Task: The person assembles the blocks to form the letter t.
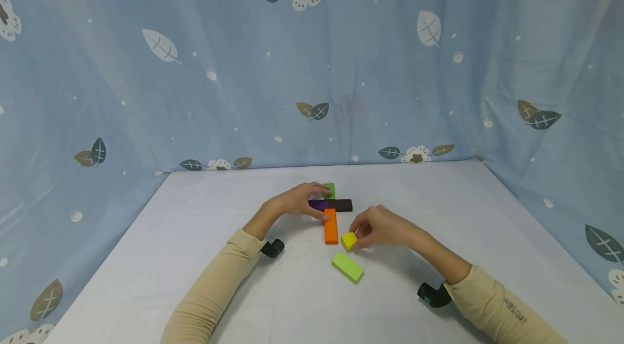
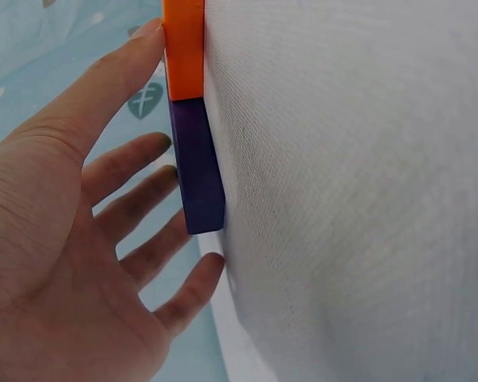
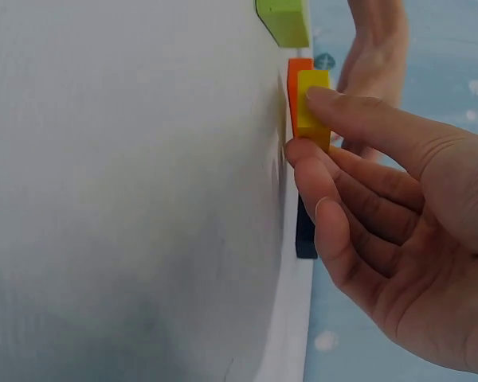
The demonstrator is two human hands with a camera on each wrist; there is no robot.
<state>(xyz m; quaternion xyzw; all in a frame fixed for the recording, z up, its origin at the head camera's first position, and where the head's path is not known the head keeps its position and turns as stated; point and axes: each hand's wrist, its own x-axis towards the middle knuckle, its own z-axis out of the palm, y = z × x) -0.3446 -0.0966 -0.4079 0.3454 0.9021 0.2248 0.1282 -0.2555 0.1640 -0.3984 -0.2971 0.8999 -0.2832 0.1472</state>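
My right hand pinches a small yellow block between thumb and fingertips, just right of the orange block's near end. The orange block lies lengthwise, its far end against a dark purple block set crosswise, which looks nearly black at its right. Beyond that, a green block is partly hidden by fingers. Spread loosely over the purple block's left end, my left hand has its thumb at the orange block's side, as the left wrist view of that hand also shows.
A lime-green block lies at an angle nearer to me, below the yellow one. White cloth covers the table. Patterned blue curtains hang behind and along both sides. Black wrist devices sit under both sleeves.
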